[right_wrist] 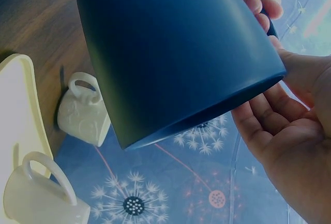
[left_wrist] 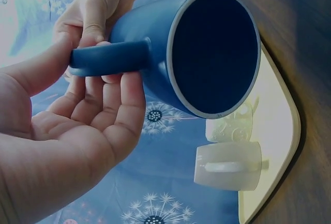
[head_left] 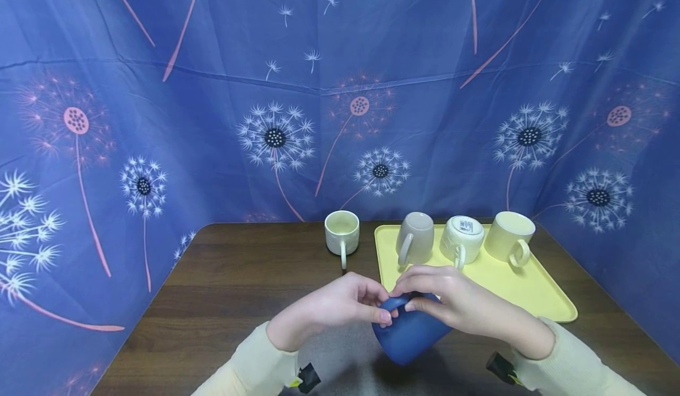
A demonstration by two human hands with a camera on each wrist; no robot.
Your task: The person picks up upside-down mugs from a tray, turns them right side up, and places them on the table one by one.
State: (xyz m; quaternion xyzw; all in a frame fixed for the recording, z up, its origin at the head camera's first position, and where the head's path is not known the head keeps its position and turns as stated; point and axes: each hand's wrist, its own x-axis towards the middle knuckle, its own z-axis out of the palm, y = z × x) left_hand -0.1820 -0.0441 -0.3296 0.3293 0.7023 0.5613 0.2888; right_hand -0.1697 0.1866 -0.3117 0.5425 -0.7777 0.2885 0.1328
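A blue mug is held tilted in both hands, low over the front of the table. My left hand grips its handle, with the thumb on the outer side and fingertips reaching under and through the loop. From the other side, my right hand holds the mug near the handle, thumb and fingers at its edge in the right wrist view. A round end of the mug with a pale edge faces the left wrist camera.
A yellow tray lies at the right. Along its back stand a grey mug, an upside-down white mug with a base label, and a cream mug. Left of the tray, a small white mug stands upright. Behind hangs a blue dandelion-print cloth.
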